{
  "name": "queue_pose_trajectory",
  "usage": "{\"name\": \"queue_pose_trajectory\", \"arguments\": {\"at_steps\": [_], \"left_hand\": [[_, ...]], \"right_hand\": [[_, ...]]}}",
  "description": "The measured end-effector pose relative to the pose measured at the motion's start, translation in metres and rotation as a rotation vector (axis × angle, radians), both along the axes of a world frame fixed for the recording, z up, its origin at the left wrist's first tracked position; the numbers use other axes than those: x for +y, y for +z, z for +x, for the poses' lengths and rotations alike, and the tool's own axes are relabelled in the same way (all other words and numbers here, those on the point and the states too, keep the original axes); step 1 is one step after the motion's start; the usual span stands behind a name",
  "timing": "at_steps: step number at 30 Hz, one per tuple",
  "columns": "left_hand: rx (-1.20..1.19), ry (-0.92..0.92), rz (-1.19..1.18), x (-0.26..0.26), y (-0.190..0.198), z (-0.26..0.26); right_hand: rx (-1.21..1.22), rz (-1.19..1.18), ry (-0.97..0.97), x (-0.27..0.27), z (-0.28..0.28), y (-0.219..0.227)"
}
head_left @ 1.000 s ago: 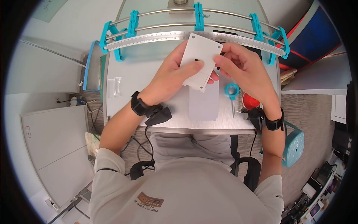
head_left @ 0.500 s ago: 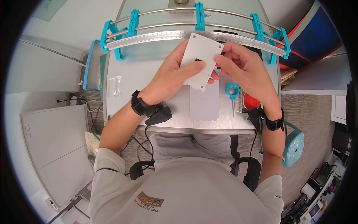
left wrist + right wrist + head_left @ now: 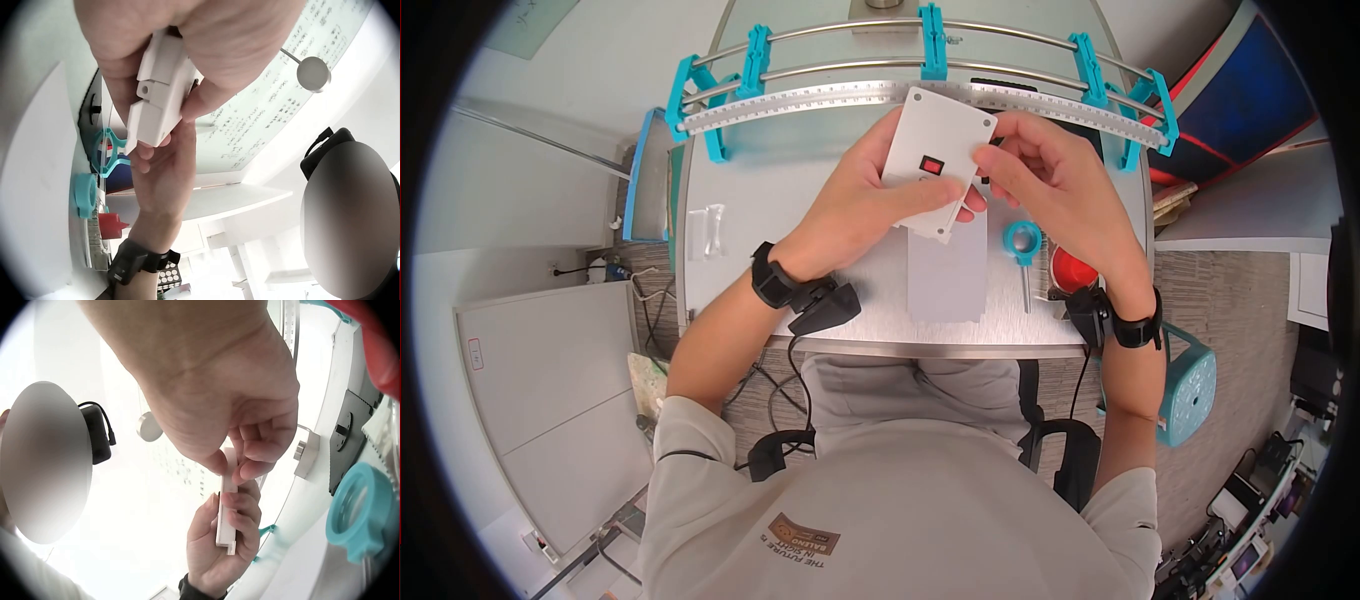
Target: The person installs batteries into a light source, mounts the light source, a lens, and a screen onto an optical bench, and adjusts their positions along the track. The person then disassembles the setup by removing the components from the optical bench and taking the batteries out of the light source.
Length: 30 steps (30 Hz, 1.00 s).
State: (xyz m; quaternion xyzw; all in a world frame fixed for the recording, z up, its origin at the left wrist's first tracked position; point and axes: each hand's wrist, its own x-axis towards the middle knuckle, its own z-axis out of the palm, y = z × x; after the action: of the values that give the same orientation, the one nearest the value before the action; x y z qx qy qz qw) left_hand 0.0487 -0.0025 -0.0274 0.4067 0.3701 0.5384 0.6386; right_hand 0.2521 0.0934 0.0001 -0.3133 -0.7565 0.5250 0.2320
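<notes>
A flat white plastic box (image 3: 940, 125) with a screw at each visible corner is held above the table, tilted. On its upward face sits a small red rocker switch (image 3: 932, 166) in a black frame. My left hand (image 3: 850, 205) grips the lower left part, thumb lying across the face just below the switch and fingers wrapped beneath. The thumb and fingers of my right hand (image 3: 1060, 185) pinch the upper right edge. In the right wrist view, the box (image 3: 227, 512) appears edge-on between both hands. A notched end of the box (image 3: 156, 94) shows in the left wrist view.
Behind the hands stands a metal-railed rack with teal brackets (image 3: 934, 45) and a long ruler (image 3: 820, 100). Pale sheets (image 3: 947, 280) lie below the box. A teal-ringed magnifier (image 3: 1022, 240) and a red object (image 3: 1072, 272) are at the right, a clear plastic piece (image 3: 714, 232) at the left.
My left thumb has slid down the box's face, off the switch, so its red surface now shows. The right hand and the box stay almost still.
</notes>
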Motion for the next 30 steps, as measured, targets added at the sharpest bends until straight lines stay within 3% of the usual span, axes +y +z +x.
{"name": "queue_pose_trajectory", "arguments": {"at_steps": [8, 10, 17, 22, 25, 30], "left_hand": [[-0.094, -0.027, -0.037, 0.002, -0.003, -0.002], [-0.215, -0.051, -0.016, 0.004, -0.007, -0.002], [-0.219, -0.139, -0.040, 0.004, -0.006, -0.003], [-0.270, -0.045, 0.057, 0.003, 0.000, 0.004], [-0.267, -0.018, 0.121, 0.001, 0.004, 0.004], [-0.274, 0.032, 0.131, 0.002, 0.004, 0.005]], "right_hand": [[-0.011, -0.015, -0.010, 0.000, -0.001, 0.001], [-0.004, -0.019, -0.020, -0.001, -0.001, 0.002], [-0.046, 0.084, -0.025, 0.003, 0.001, 0.001], [-0.055, 0.167, -0.080, 0.000, 0.000, 0.006], [0.077, 0.180, -0.102, 0.000, -0.001, 0.009], [0.126, 0.106, 0.015, -0.003, 0.001, 0.007]]}}
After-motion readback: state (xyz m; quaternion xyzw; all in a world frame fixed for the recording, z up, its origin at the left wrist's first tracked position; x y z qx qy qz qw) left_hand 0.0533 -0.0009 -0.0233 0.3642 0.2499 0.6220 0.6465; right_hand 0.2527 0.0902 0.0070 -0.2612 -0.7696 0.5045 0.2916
